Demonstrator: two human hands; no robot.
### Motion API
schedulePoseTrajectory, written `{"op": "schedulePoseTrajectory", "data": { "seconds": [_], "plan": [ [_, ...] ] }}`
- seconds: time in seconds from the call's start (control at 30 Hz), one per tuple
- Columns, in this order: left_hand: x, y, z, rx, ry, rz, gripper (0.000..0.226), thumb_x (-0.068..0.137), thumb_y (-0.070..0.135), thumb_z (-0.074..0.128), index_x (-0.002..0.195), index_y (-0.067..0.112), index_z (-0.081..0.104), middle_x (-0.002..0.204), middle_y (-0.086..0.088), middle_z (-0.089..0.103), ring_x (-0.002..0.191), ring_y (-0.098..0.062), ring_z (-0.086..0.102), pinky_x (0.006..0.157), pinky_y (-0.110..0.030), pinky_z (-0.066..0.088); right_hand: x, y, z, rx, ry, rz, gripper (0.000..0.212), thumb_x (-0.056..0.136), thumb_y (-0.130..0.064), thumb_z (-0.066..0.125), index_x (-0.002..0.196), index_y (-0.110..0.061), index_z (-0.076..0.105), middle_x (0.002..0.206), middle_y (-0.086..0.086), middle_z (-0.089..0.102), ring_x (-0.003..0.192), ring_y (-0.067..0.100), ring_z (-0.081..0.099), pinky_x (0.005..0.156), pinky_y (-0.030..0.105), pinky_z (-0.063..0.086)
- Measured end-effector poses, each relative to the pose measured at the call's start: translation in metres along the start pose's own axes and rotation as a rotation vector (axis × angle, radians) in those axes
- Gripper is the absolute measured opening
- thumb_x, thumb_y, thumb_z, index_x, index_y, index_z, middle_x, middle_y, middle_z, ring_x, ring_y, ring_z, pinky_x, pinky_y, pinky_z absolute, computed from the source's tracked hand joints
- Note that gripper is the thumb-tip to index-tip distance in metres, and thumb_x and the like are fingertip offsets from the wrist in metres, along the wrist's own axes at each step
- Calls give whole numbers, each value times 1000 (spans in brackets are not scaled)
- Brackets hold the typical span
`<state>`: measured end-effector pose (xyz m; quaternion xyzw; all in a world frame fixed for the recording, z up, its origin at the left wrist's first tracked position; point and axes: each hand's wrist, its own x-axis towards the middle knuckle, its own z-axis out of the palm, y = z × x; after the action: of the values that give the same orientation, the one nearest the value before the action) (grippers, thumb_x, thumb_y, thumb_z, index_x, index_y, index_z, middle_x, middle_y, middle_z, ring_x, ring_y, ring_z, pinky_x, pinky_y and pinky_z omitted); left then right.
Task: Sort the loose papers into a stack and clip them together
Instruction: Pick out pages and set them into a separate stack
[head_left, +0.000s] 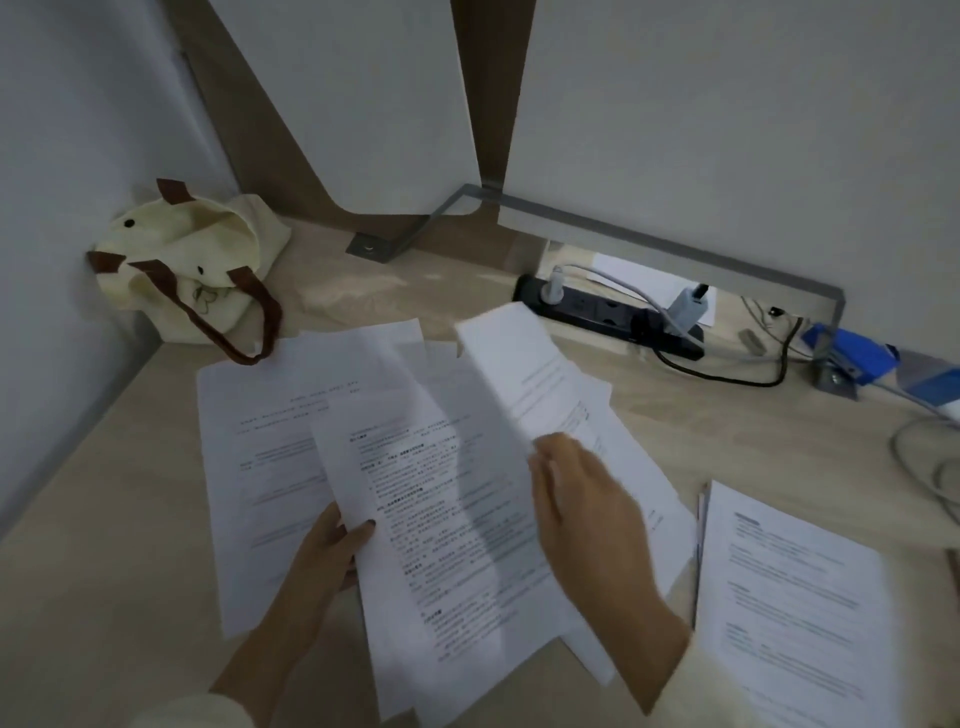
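Pale wooden desk carries loose papers fanned across its centre; left hand pinches one printed sheet at 7 o'clock, thumb on top; right hand grips a raised sheet toward 1 o'clock; a separate stack lies at 4 o'clock; tote bag at 10 o'clock.

Left hand pinches near sheet, thumb on top — right hand grips raised sheet, knuckles up.

Stack right of loose papers
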<state>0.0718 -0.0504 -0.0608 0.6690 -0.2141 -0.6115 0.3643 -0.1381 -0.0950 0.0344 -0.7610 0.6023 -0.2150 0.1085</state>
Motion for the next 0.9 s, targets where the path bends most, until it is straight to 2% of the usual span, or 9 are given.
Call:
{"op": "schedulePoseTrajectory", "data": {
  "seconds": [0.17, 0.37, 0.43, 0.5, 0.53, 0.63, 0.8, 0.87, 0.9],
  "plan": [
    [-2, -8, 3, -4, 18, -22, 41, 92, 14, 51, 131, 19, 46, 118, -5, 61, 100, -23, 61, 83, -37, 49, -32, 1, 70, -37, -162, -122, 17, 80, -19, 45, 64, -19, 52, 55, -6, 53, 46, 9, 49, 44, 18, 31],
    [-7, -16, 0, -21, 30, -7, 36, 91, 9, 50, 126, 17, 52, 114, -7, 65, 100, -24, 63, 75, -32, 53, -56, 2, 98, -113, -328, -163, 25, 50, -14, 84, 65, -21, 65, 60, -6, 59, 52, 10, 54, 46, 16, 35],
    [-8, -18, -2, -22, 23, 0, 36, 91, 7, 50, 125, 17, 53, 112, -6, 66, 98, -22, 64, 69, -26, 57, -57, 7, 91, -54, -342, -54, 20, 56, -14, 81, 64, -23, 65, 53, -7, 57, 46, 8, 51, 45, 15, 28],
    [-7, -19, -5, -24, 15, 0, 36, 91, 7, 49, 126, 18, 52, 112, -5, 66, 98, -20, 63, 68, -22, 57, -57, 16, 79, 126, -363, 165, 8, 83, -16, 63, 79, -22, 67, 59, -7, 62, 51, 5, 53, 50, 16, 36],
    [-7, -19, -7, -25, 11, 1, 37, 91, 7, 49, 126, 18, 52, 112, -4, 65, 99, -20, 63, 70, -23, 56, -58, 21, 73, 268, -378, 311, 14, 90, -17, 54, 84, -23, 66, 62, -6, 63, 55, 4, 55, 55, 15, 40],
    [-6, -18, -10, -27, 29, 12, 35, 92, 6, 48, 123, 19, 53, 108, 0, 65, 98, -19, 62, 73, -28, 52, -64, 44, 61, 612, -321, 592, 21, 90, -11, 50, 78, -17, 67, 76, -6, 70, 69, 4, 63, 67, 14, 46],
    [1, -17, -16, 32, 103, 29, 31, 93, 8, 46, 121, 18, 51, 112, -4, 62, 97, -20, 59, 73, -29, 47, -83, 79, 58, 715, -131, 925, 16, 85, -17, 62, 72, -9, 66, 75, 5, 69, 79, 24, 64, 81, 39, 49],
    [3, -18, -19, 70, 117, 33, 29, 92, 9, 47, 119, 21, 49, 109, -1, 60, 102, -23, 57, 75, -29, 46, -88, 91, 54, 776, -86, 1033, 4, 83, -4, 61, 82, -6, 58, 78, 11, 64, 76, 28, 58, 81, 45, 48],
    [3, -18, -20, 84, 118, 37, 29, 92, 10, 48, 118, 22, 47, 104, 3, 60, 102, -23, 56, 73, -28, 45, -88, 96, 53, 804, -85, 1079, 13, 83, 3, 56, 92, -7, 53, 81, 13, 60, 75, 27, 55, 78, 43, 48]
  ]
}}
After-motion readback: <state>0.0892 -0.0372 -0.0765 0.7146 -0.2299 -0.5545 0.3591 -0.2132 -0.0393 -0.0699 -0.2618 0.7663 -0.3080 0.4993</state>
